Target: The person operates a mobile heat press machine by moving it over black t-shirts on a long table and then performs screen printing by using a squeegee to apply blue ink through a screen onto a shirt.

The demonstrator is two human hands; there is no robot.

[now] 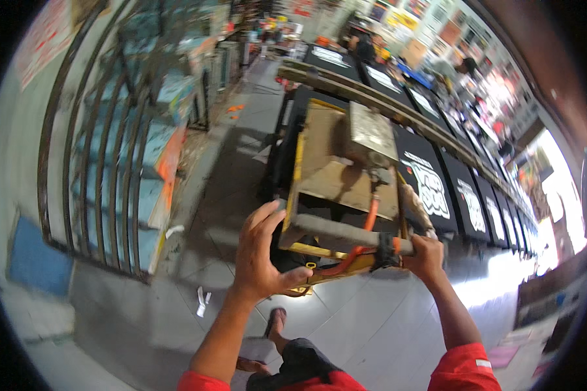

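- Head view: right hand [424,256] grips the grey bar [332,229] at its right end; left hand [259,254] spread wide near the other end, contact unclear.
- Yellow-framed dryer unit [318,140], just beyond both hands: probably heavy, rigid; best held by that bar.

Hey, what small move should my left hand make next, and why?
Probably bring your left hand onto the left end of the dull grey tubular bar on the yellow-edged rectangular frame. Your right hand already grips the right end, while the left is open by the frame's near left corner, so a second grip might steady it.
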